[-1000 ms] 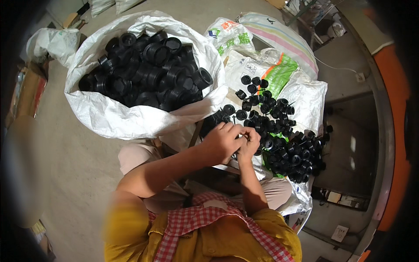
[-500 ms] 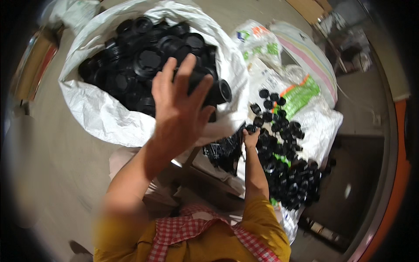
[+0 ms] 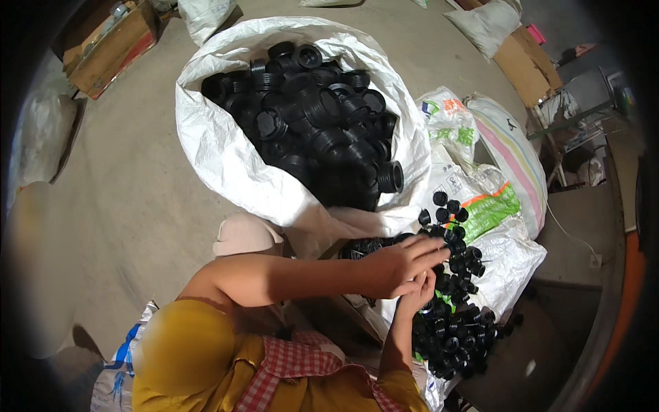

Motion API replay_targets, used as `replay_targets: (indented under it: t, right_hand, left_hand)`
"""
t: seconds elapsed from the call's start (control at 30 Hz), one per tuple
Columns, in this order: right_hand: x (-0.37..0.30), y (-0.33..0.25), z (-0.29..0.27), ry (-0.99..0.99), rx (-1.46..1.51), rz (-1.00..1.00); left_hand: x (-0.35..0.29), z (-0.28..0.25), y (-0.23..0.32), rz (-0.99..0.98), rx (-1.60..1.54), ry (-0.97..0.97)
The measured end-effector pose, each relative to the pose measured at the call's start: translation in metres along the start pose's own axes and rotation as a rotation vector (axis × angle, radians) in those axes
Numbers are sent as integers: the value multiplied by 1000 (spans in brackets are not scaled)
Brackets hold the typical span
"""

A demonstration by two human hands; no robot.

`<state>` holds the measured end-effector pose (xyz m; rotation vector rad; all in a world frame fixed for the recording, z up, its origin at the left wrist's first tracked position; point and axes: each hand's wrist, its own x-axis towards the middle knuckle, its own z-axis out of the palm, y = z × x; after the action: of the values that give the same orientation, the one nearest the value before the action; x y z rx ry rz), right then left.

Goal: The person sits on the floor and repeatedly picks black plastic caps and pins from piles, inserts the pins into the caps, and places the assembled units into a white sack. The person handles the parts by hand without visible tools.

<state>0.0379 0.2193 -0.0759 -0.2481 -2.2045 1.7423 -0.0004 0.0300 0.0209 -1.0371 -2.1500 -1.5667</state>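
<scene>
Floor: the grey, flat floor [image 3: 158, 178] spreads out beyond you on the left and at the top.
Big sack: a big, round, white woven plastic sack [image 3: 213, 137] stands wide open in front of you, its edge folded out.
Striped sack: a full white sack with pink, yellow and blue stripes [image 3: 515, 158] lies to the right of the big one.
Your clothes: you wear a yellow shirt [image 3: 199, 343] and a red and white checked apron [image 3: 295, 360].
Flat sack: a white plastic sack with a green and orange patch [image 3: 504, 254] lies flat on your right, under the little caps.
Left hand: your left hand [image 3: 405, 264] crosses over your right one, fingers stretched out; they are blurry, so I cannot tell if they hold anything.
Right hand: your right hand [image 3: 417, 295] sits just under it, fingers bent up; I cannot tell if they pinch anything.
Big parts: chunky, round, black plastic parts with ridged sides [image 3: 302, 110] fill the big sack.
Little caps: small, round, black plastic caps [image 3: 453, 336] lie heaped on the flat sack, near both hands.
</scene>
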Motion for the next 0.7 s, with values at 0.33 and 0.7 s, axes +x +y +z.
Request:
replay_targets:
  t: [0.33,0.7]
  right_hand:
    - [-40,-115,-36,-426,-592,-638]
    - [-46,-119,-18,-737,-799,-598]
  left_hand:
    - [-35,21,-19,-490,-570,-645]
    - [-41,-8,-7,-365,-310,-851]
